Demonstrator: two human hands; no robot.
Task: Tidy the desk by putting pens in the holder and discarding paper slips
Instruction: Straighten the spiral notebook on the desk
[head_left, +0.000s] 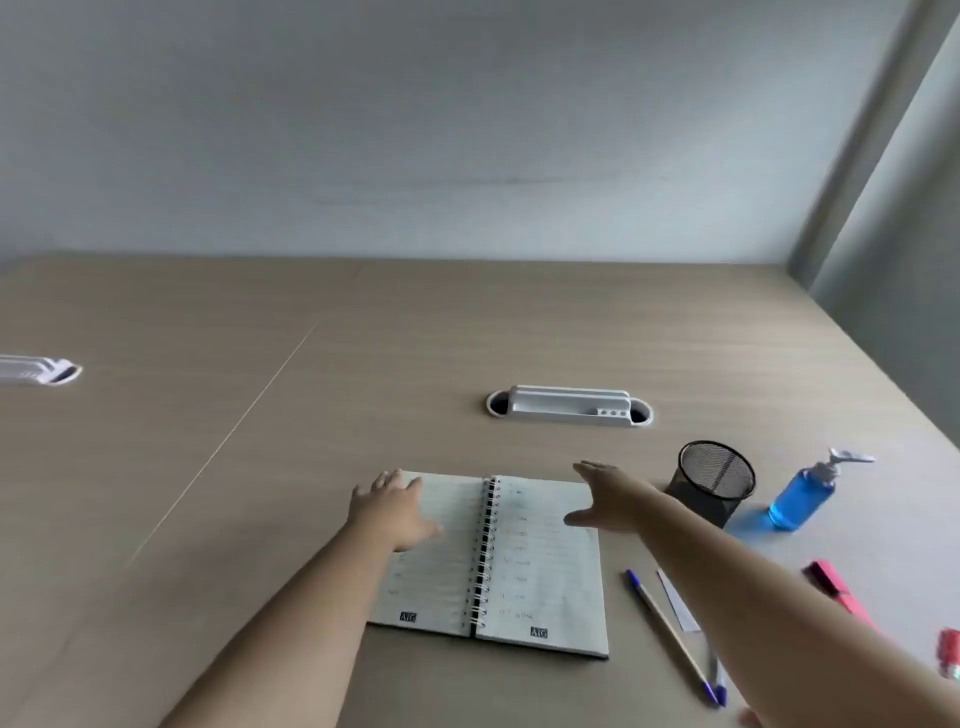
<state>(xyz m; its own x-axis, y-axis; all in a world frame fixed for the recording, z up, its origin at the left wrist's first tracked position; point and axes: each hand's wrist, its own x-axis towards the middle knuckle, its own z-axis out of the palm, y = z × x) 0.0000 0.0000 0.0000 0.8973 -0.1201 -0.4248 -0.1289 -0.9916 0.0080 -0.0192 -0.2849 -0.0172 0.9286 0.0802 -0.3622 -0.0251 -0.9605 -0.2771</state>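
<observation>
My left hand lies flat, fingers spread, on the left page of the open spiral notebook; my right hand hovers over the top of the right page, fingers extended and holding nothing. Neither hand grips anything.

The things I need are all to my right. A pen with a blue cap lies on the desk just beside the notebook's right edge, and a white paper slip lies close alongside it, partly hidden by my right forearm. A second blue tip shows near the pen's lower end; I cannot tell whether that is another pen. The black mesh pen holder stands upright beyond them, near my right hand, and looks empty from here. A blue pump bottle stands just to its right, and a pink object lies nearer the desk edge.

No pen is in the holder yet, so I judge the task barely begun. To do this step well, I would draw the right hand back toward the pen, pinch it mid-barrel, and lift it clear of the slip before tipping it upright over the holder, keeping my wrist away from the pump bottle.
</observation>
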